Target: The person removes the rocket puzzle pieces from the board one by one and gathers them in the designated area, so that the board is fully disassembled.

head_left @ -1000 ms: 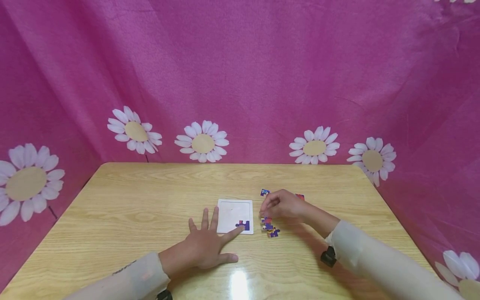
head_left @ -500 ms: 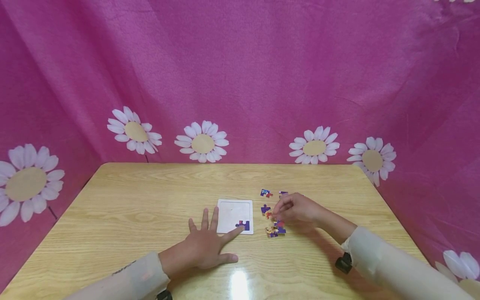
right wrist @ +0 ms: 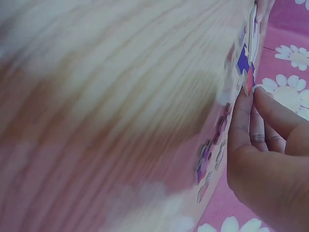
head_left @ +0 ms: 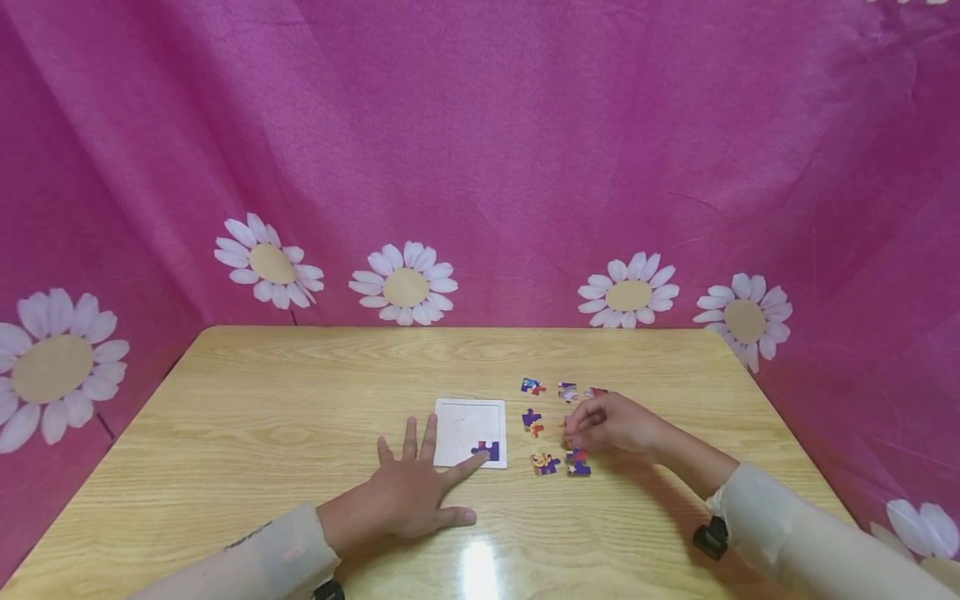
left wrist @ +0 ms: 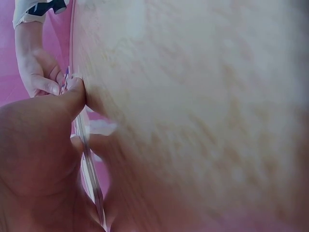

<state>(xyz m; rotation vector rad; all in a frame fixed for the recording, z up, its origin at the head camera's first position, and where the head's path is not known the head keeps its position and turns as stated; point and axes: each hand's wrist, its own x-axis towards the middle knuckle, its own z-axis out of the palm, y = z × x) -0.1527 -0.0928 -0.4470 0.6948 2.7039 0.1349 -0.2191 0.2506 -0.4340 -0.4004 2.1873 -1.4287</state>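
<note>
My left hand (head_left: 408, 493) lies with its fingers spread on the table, at the lower left of a white square puzzle tray (head_left: 459, 421). Its index fingertip touches a purple puzzle piece (head_left: 489, 450) in the tray's lower right corner. Right of the tray, my right hand (head_left: 618, 425) pinches a purple-and-red puzzle piece (head_left: 578, 468) between thumb and fingers, low over the table. The right wrist view shows that pinched piece (right wrist: 245, 72) standing out from the fingertips. One orange-tipped piece (head_left: 565, 423) is mostly hidden behind this hand.
Several loose pieces lie around the right hand: a blue-and-red piece (head_left: 532, 387), a purple-and-orange piece (head_left: 532, 422), a yellow-and-purple piece (head_left: 545, 463) and a pale purple piece (head_left: 567, 391). A red piece (head_left: 596, 392) shows behind the hand. A pink flowered curtain (head_left: 480, 167) borders the wooden table (head_left: 300, 383).
My right hand has moved right, away from the tray, with the purple-and-red puzzle piece, uncovering several loose pieces. My left hand and the tray stay put.
</note>
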